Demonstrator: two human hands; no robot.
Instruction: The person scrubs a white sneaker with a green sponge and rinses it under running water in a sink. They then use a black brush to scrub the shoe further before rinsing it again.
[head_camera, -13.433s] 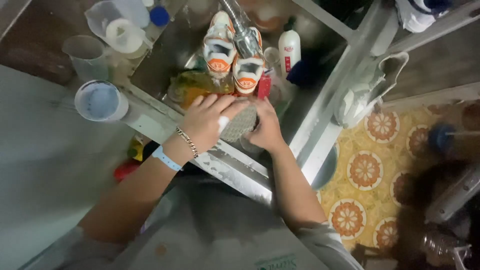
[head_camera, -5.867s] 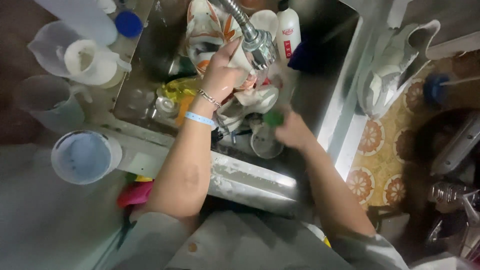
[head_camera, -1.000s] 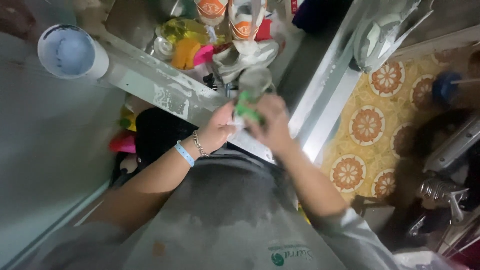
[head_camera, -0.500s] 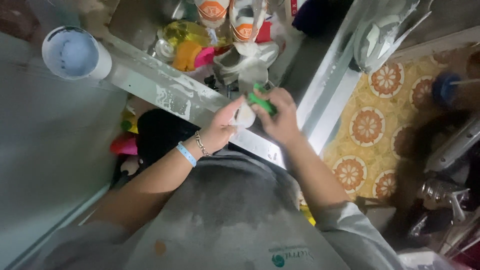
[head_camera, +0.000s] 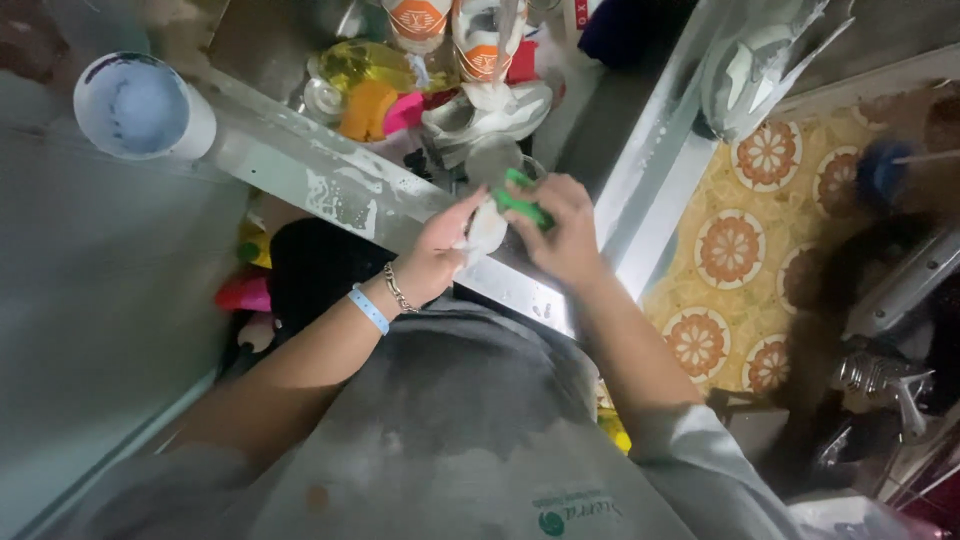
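The left hand was closed on a small white piece, pinched between thumb and fingers just above the sink's front rim; whether it was a lid, a cloth or something else could not be told. The right hand met it from the other side, its fingers curled shut around a green scrubber that pressed against the white piece, so both hands touched at the middle of the view. A blue band and a thin chain bracelet sat on the left wrist. Just beyond the hands, inside the sink, a clear glass stood upright, partly hidden by the fingers. Farther in lay a white shoe, and behind it two more shoes with orange patches, standing on end. To their left were a yellow bottle, an orange sponge and a pink thing, all close together. On the counter to the left, well apart from the hands, a white cup stood upright. To the right of the sink ran a floor of orange flower tiles, with a pale jug lying near the sink's edge.
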